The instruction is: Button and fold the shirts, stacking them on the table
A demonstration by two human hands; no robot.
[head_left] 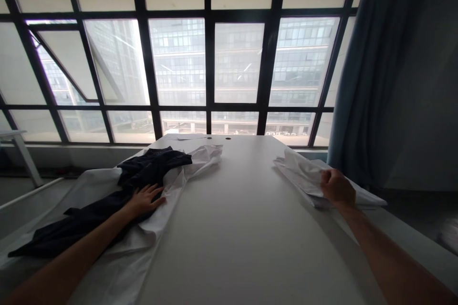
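My left hand (pixel 145 200) lies flat with its fingers spread on a dark navy garment (pixel 150 169). That garment is draped over a crumpled white cloth (pixel 168 200) on the left side of the white table (pixel 236 219). My right hand (pixel 336 187) is closed on the near edge of a folded white cloth (pixel 304 171) at the table's right side.
A wall of large windows (pixel 236 62) with dark frames stands just past the far table edge. A dark blue curtain (pixel 361 76) hangs at the right. Two small holes (pixel 228 138) mark the table's far end. A white table leg (pixel 21 150) stands at far left.
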